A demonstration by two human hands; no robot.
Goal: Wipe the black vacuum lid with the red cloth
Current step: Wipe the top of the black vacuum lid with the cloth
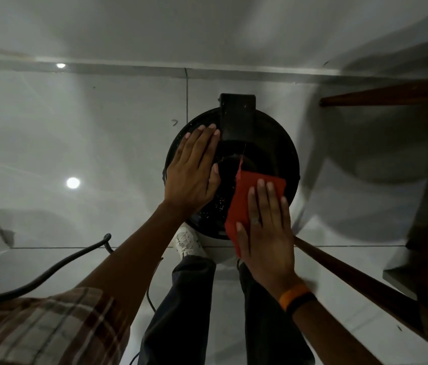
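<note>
The round black vacuum lid (273, 148) stands on the floor in the middle of the head view, with a black rectangular block (238, 117) at its far edge. Pale specks dot the lid's near left part. My left hand (194, 167) lies flat on the lid's left side, fingers together and pointing away from me. My right hand (265, 227) presses the folded red cloth (242, 204) flat against the lid's near right edge. A loose thread of the cloth runs up toward the lid's centre. The cloth's near end is hidden under my palm.
Glossy pale floor tiles (76, 133) meet a wall at the top. A dark cable (57, 264) curves over the floor at the left. Brown wooden furniture bars (365, 283) cross the right side. My white shoe (188, 241) and dark trouser legs are just below the lid.
</note>
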